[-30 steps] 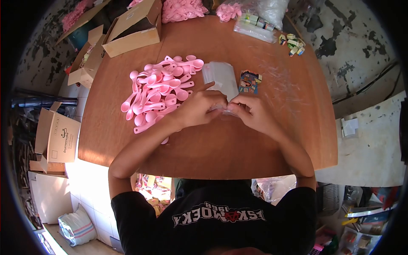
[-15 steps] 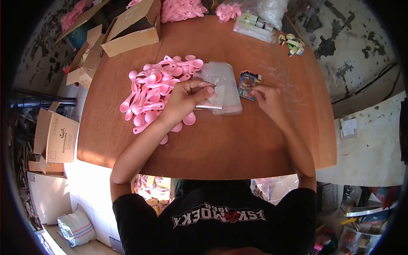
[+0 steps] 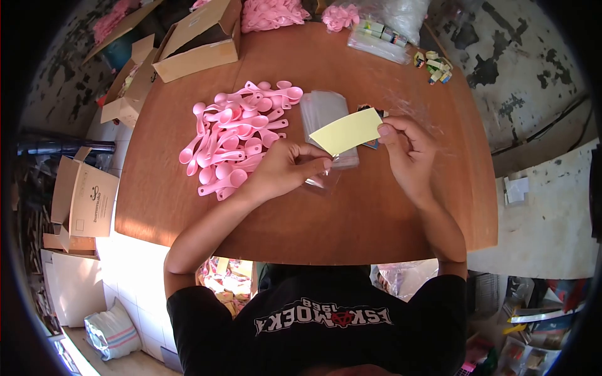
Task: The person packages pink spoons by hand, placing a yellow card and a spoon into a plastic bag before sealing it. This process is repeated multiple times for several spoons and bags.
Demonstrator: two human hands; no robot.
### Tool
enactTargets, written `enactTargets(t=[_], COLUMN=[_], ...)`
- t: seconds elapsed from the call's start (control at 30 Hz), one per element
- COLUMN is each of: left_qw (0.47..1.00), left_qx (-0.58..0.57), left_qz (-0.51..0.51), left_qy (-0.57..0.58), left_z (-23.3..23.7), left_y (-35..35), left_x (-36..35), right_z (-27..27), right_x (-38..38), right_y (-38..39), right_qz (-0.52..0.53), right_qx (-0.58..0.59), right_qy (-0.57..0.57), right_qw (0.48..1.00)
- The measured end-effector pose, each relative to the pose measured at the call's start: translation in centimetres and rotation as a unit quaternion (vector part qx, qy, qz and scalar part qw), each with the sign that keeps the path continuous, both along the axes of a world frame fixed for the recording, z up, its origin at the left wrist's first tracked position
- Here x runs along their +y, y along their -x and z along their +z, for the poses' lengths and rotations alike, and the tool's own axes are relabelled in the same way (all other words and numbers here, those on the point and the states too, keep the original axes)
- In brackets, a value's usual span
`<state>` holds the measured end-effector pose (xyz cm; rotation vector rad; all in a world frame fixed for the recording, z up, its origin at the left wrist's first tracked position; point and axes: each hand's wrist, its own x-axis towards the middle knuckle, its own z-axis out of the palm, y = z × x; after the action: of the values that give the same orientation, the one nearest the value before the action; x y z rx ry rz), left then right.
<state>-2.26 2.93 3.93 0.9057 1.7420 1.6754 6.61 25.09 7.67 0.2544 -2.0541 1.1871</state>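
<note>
Far out past my left fingers are the open cardboard boxes (image 3: 194, 41), pushed to the counter (image 3: 351, 213) edge so they're out of the way, I guess. Closer in, just beyond my left knuckles, is the pile of pink spoons (image 3: 241, 131), loose and within easy reach. My left hand (image 3: 285, 168) has its fingers closed narrow, pinching one small clear bag (image 3: 321, 182) that hangs just under my fingertips, low over the counter. Right above those fingertips is the near end of the yellow card (image 3: 346, 131). It's tilted, low end by my left fingers, high end pinched between thumb and fingers of my right hand (image 3: 407, 149). Holding it by the far end keeps the other end free, seems to me. The stack of clear bags (image 3: 323, 109) lies flat behind the card, between both hands, and a printed card (image 3: 372, 144) peeks out just beside my right fingertips. Way beyond my right fingers are some little colourful packets (image 3: 434, 66), well apart.
</note>
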Motion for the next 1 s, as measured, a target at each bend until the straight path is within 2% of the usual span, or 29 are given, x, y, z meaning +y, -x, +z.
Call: enactTargets(t=[0.03, 0.1, 0.33, 0.5, 0.6, 0.7, 0.83, 0.93, 1.0], left_qw=[1.0, 0.999, 0.998, 0.997, 0.999, 0.995, 0.996, 0.994, 0.995], left_qx=[0.002, 0.004, 0.029, 0.074, 0.019, 0.049, 0.093, 0.105, 0.102], left_qz=[-0.002, -0.003, -0.011, -0.016, -0.022, -0.019, -0.013, -0.012, -0.011], left_qy=[0.02, 0.041, 0.057, 0.027, 0.027, 0.082, 0.01, -0.006, -0.003], left_z=[0.3, 0.4, 1.3, 0.4, 1.4, 2.0, 1.3, 1.1, 1.0], left_y=[-0.1, -0.2, -0.7, -0.4, -0.8, -0.8, -0.8, -0.9, -1.1], left_x=[-0.2, -0.4, -0.2, 0.1, 0.1, 0.2, 0.6, 0.6, 0.5], right_z=[0.1, 0.2, 0.5, 1.5, 1.5, 1.5, 0.3, 0.2, 0.6], right_x=[0.1, 0.2, -0.5, -0.8, -1.2, -1.7, -1.4, -1.4, -1.5], right_y=[-0.1, -0.4, -0.6, -0.8, -0.7, -0.8, -0.1, -0.1, -0.4], right_qz=[0.002, 0.031, 0.032, 0.089, 0.149, 0.182, 0.208, 0.238, 0.256], right_qx=[0.001, -0.086, -0.077, -0.119, -0.122, -0.165, -0.153, -0.189, -0.259], right_qy=[0.0, -0.023, -0.027, -0.09, -0.093, -0.11, -0.085, -0.047, -0.016], right_qw=[1.0, 0.996, 0.996, 0.985, 0.977, 0.963, 0.962, 0.952, 0.931])
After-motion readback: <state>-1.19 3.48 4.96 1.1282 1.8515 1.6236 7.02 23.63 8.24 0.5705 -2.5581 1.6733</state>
